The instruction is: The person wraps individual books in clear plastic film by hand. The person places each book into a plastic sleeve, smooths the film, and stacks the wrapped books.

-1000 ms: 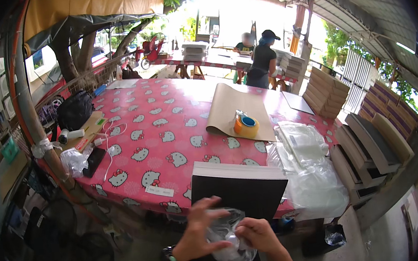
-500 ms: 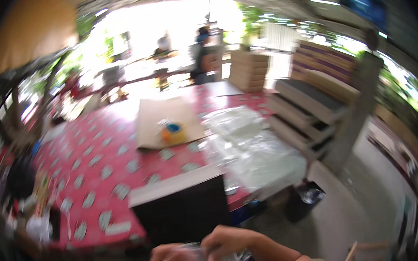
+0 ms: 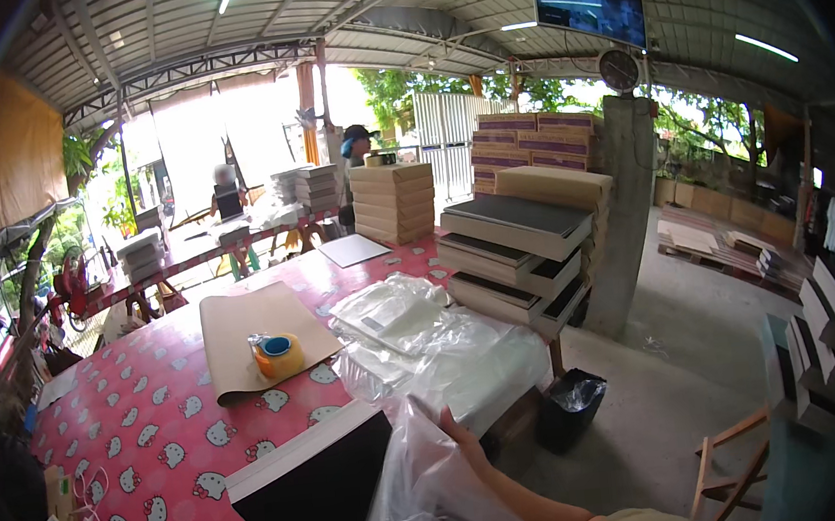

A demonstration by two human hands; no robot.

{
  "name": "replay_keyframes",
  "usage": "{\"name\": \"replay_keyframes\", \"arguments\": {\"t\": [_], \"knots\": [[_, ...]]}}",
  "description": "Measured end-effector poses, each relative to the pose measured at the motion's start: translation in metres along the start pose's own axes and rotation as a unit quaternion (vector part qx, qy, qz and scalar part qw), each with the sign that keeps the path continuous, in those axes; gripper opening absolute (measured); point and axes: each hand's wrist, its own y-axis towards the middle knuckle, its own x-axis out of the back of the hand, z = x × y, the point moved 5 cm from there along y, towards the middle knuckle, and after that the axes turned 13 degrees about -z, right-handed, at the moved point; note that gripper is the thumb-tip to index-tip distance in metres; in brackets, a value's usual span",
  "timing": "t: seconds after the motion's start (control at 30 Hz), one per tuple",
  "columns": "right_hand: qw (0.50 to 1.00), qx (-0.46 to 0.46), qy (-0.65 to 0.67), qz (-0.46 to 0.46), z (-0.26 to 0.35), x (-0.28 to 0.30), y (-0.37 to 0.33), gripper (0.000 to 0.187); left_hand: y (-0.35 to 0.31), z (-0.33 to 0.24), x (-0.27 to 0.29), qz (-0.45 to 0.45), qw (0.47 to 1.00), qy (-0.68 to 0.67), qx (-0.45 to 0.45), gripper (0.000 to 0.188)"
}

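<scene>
A clear plastic bag (image 3: 410,497) is spread upright at the lower middle of the head view. My right hand (image 3: 463,439) grips its upper right edge, the thumb showing and the other fingers mostly behind the film. My left hand is out of sight. Just left of the bag, a black flat panel with a pale edge strip (image 3: 313,476) lies at the near side of the table, partly covered by the bag. Beyond my right hand rests a pile of clear plastic bags (image 3: 445,333).
A tape dispenser (image 3: 276,354) sits on brown cardboard (image 3: 228,324) on the pink patterned table (image 3: 165,405). Stacked black-topped boxes (image 3: 516,241) stand at the right, by a concrete post (image 3: 629,210). A black bin (image 3: 572,406) is below. People work farther back.
The crumpled plastic between my two hands has been raised and opened out. My left hand has gone from sight. The view has tilted up and swung right.
</scene>
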Motion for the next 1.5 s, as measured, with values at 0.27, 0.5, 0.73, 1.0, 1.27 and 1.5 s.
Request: {"name": "replay_keyframes", "arguments": {"t": [0.27, 0.5, 0.73, 1.0, 1.27, 1.5], "knots": [[0.722, -0.206, -0.369, 0.548, -0.075, 0.021, -0.068, 0.039, 0.001, 0.005, 0.004, -0.020, 1.000, 0.024, 0.001, 0.036], [0.944, -0.162, -0.146, 0.247, 0.013, -0.015, -0.045, 0.031, -0.043, -0.024, 0.053, -0.080, 0.992, 0.019, -0.093, 0.036], [0.685, 0.218, -0.694, -0.040, 0.040, -0.016, 0.010, 0.030, -0.035, -0.091, 0.058, -0.490, 0.701, 0.382, -0.351, 0.049], [0.510, 0.391, -0.751, 0.152, 0.025, -0.048, 0.005, 0.053, -0.038, -0.094, 0.040, -0.306, 0.596, 0.625, -0.400, 0.036], [0.760, 0.105, -0.641, -0.023, 0.049, -0.035, -0.006, 0.014, -0.037, -0.094, 0.050, -0.391, 0.746, 0.435, -0.320, 0.016], [0.914, -0.168, -0.370, -0.001, 0.013, 0.039, 0.006, 0.018, -0.039, -0.008, 0.103, -0.301, 0.943, -0.137, 0.029, 0.024]]}}
